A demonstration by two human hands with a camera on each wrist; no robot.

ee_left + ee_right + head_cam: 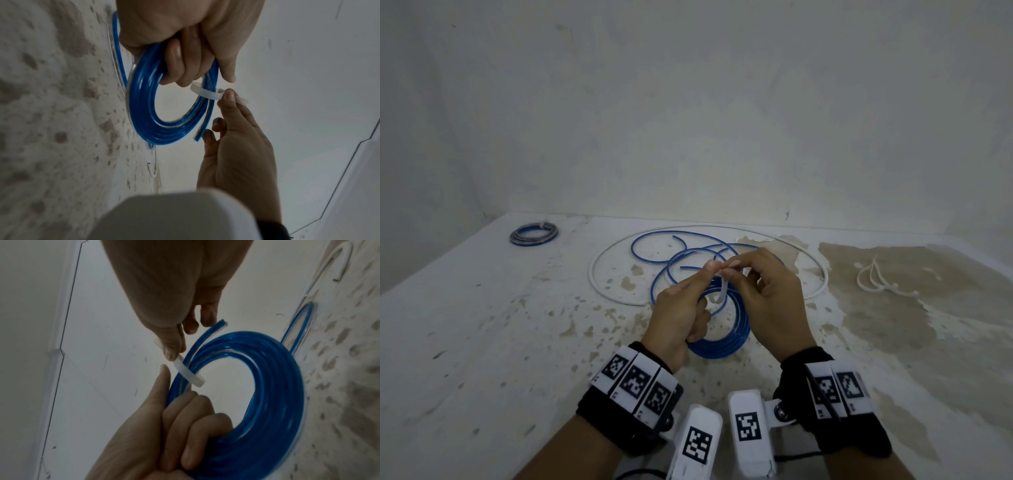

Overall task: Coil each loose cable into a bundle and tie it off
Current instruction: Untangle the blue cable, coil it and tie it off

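My left hand (697, 310) grips a coiled blue cable (726, 342) just above the table, its fingers curled through the coil (144, 105) and its index finger straight. A white tie (722, 291) loops round the coil's strands (277, 394). My right hand (736, 272) pinches one end of the tie (205, 91) between thumb and forefinger. In the right wrist view the tie (189, 373) crosses the strands near the cut end of the cable. The rest of the blue cable (671, 246) lies loose on the table behind my hands.
A long white cable (599, 270) lies in one wide loop around the loose blue cable. A tied bundle (533, 233) sits at the far left near the wall. Spare white ties (873, 284) lie to the right. The stained white table (482, 342) meets the wall behind.
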